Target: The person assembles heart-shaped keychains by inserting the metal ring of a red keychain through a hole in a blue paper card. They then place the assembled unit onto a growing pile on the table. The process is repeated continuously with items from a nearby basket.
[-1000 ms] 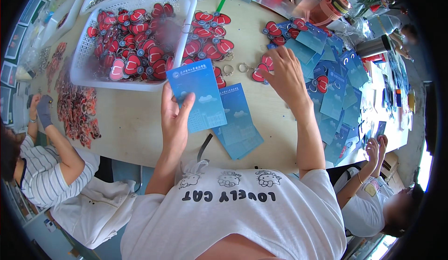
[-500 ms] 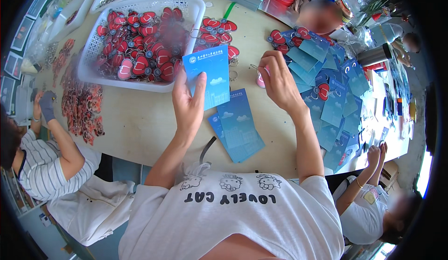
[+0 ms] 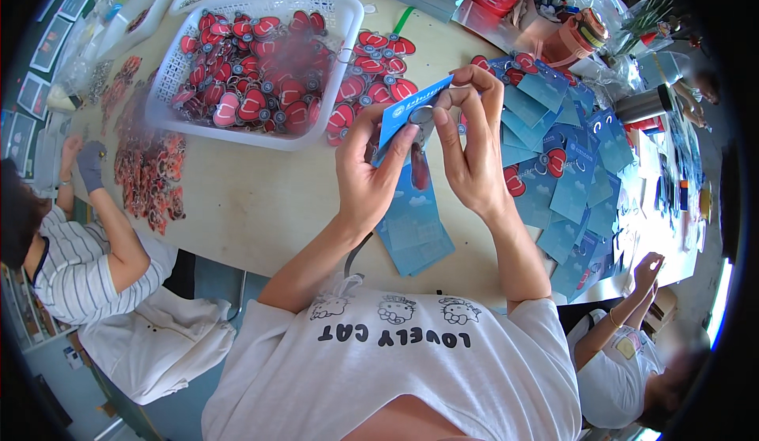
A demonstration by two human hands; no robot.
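Nearest you, your left hand and right hand have come together above the counter. A second ago the right hand was out among the red hearts on the far side and the left alone held the card; now both meet on it. The blue card has risen off the counter and sits tilted between your hands, its top edge pinched by the left fingers, which are closed on it. Your right fingers are closed narrowly on a small metal ring at the card's upper edge, with a dark red charm hanging below it. That reads as the fitting step: the piece has been fetched and is now being joined to the card.

Just below your hands, a small stack of blue cards lies flat on the counter, directly under the work, so anything dropped lands there.

Farther right, finished blue cards with red hearts spread out in an overlapping heap. Ahead and left, a white basket holds many red heart charms, with more loose ones beside it. Nothing blocks your hands. A person in a striped shirt works at the left edge, another at lower right, both well apart from you.
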